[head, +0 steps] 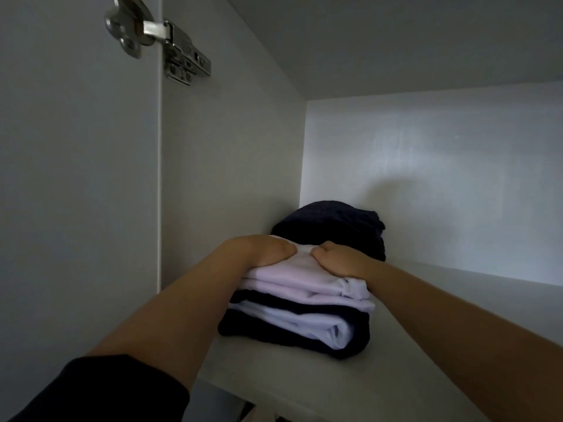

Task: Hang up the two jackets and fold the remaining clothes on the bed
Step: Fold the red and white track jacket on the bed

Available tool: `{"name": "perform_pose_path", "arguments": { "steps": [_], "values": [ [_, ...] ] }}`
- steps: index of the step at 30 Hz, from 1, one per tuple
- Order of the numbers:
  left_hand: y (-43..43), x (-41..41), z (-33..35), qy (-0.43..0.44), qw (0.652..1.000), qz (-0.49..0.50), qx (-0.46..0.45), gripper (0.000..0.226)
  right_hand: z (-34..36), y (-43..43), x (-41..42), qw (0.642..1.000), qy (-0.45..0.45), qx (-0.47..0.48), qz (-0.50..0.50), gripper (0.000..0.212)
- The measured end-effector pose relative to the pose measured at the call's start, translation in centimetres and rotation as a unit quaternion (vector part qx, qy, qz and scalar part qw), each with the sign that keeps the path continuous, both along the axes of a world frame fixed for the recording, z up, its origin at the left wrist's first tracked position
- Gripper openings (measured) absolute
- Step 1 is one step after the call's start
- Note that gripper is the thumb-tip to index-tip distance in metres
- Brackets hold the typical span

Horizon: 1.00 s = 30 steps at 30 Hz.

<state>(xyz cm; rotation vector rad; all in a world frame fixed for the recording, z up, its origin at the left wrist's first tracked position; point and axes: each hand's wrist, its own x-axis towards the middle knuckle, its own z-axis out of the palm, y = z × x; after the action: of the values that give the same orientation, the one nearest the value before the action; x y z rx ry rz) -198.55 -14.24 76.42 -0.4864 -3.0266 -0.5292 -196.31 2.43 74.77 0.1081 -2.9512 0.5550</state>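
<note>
**Both hands on a folded stack inside the wardrobe**

Nearest the camera, at 7 o'clock, a dark sleeve [100, 391] covers the left upper arm, and both bare forearms reach forward onto a white shelf [426, 345].

At the centre of the view, a stack of folded clothes [298, 315] sits on that shelf, white and dark navy layers alternating, with a white piece on top. The left hand [262, 249] grips the top of the stack at its left side, thumb curled over the white fabric. The right hand [338, 258] grips it on the right side in the same way, thumb bent onto the cloth. The two thumbs are close together but apart.

Just behind the stack, at 12 o'clock from it, lies a dark navy bundle [332, 226], touching the stack's far end and close to the wardrobe's back wall [441, 178].

Far up at 11 o'clock, a metal hinge [164, 41] joins the open door [76, 147] to the side panel.
</note>
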Motion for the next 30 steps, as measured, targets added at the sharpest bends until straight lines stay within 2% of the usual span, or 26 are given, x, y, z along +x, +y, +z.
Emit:
{"name": "perform_pose_path", "arguments": {
  "steps": [4, 7, 10, 12, 14, 15, 17, 19, 26, 30],
  "values": [
    [0.2, 0.3, -0.3, 0.006, 0.999, 0.005, 0.037, 0.045, -0.4, 0.1, 0.1, 0.997, 0.059, -0.057, 0.003, 0.039],
    [0.0, 1.8, 0.0, 0.054, 0.997, -0.008, 0.058, 0.045, 0.0, 0.7, 1.8, 0.988, 0.106, -0.113, 0.010, 0.028],
    [0.3, 4.5, 0.5, 0.103, 0.989, -0.034, 0.095, 0.047, 0.6, 1.6, 5.9, 0.983, 0.127, -0.132, 0.000, 0.028],
    [1.3, 7.1, 0.5, 0.155, 0.983, -0.054, 0.078, 0.053, 0.5, 2.9, 9.5, 0.988, 0.150, -0.029, -0.029, 0.022],
    [2.7, 10.4, 0.0, 0.249, 0.965, -0.087, 0.007, 0.056, 0.1, 4.4, 13.5, 0.967, 0.190, 0.146, -0.082, 0.038],
    [3.5, 12.3, -0.3, 0.303, 0.947, -0.102, -0.020, 0.056, -0.2, 5.1, 15.6, 0.953, 0.209, 0.195, -0.098, 0.047],
    [4.9, 16.1, -0.9, 0.397, 0.909, -0.123, -0.042, 0.056, -0.4, 6.4, 19.7, 0.942, 0.229, 0.214, -0.123, 0.055],
    [6.2, 20.0, -1.7, 0.449, 0.884, -0.123, -0.043, 0.057, -0.6, 7.5, 24.0, 0.938, 0.240, 0.201, -0.145, 0.056],
    [11.0, 32.8, -4.5, 0.444, 0.890, -0.097, -0.029, 0.071, -2.8, 10.6, 39.9, 0.906, 0.286, 0.222, -0.217, 0.054],
    [12.8, 40.0, -6.0, 0.456, 0.876, -0.161, -0.001, 0.072, -3.6, 11.8, 48.6, 0.894, 0.270, 0.254, -0.253, 0.055]
  ]
}}
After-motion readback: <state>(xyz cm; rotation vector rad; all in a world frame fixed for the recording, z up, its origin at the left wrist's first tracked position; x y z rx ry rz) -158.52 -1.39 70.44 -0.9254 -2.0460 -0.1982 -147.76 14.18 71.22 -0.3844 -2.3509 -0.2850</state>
